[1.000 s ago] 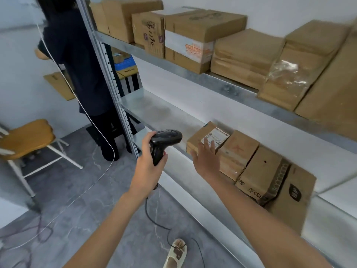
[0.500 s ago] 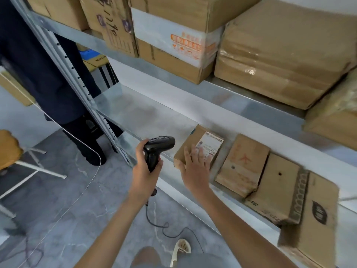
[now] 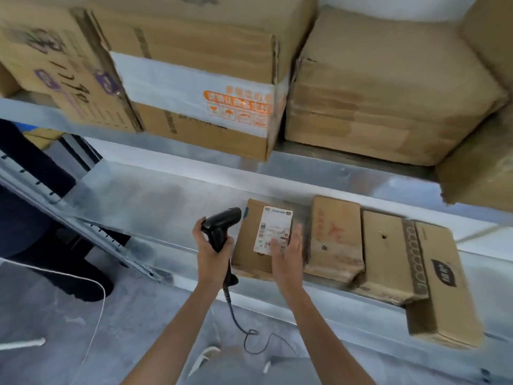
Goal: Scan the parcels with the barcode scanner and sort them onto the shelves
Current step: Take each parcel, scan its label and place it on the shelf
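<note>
Left hand [image 3: 212, 250] grip clamped round barcode scanner [image 3: 219, 226] handle. Right hand [image 3: 287, 252] grip apart, fingers straight, over labelled parcel [image 3: 259, 234] on shelf [image 3: 138, 201], just right of scanner.

Lower metal shelf [image 3: 144, 201] in front of me: four cardboard parcels lie flat in row. Leftmost is small parcel with white label [image 3: 262, 234] on top. Next, parcel with red marks [image 3: 334, 237], just beside it. Then plain parcel with small hole [image 3: 383, 251], and parcel with black logo [image 3: 441, 282] overhanging front edge. Left part of shelf bare metal. Upper shelf [image 3: 333, 165] carries big boxes: box with purple print [image 3: 63, 68], box with white tape and orange symbols [image 3: 200, 87], taped brown box [image 3: 388, 93].
</note>
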